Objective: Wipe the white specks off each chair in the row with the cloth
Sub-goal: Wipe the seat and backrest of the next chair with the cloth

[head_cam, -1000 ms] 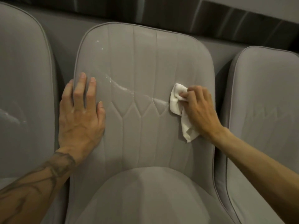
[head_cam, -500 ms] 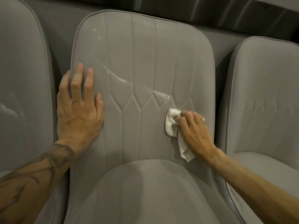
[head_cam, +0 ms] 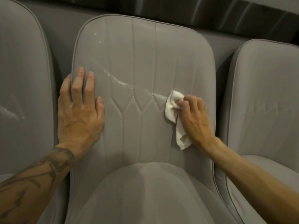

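Observation:
A grey padded middle chair fills the centre of the head view. A white streak of specks runs across its backrest from upper left down to the right, with a few dots near the top left. My right hand grips a small white cloth and presses it on the backrest at the streak's right end. My left hand lies flat with straight fingers on the backrest's left side.
A left chair of the same kind shows a white smear at its left edge. A right chair stands close beside the middle one. A dark wall strip runs behind the row.
My right hand with the cloth went down the backrest, then came back up to the streak's right end. My left hand stayed in place.

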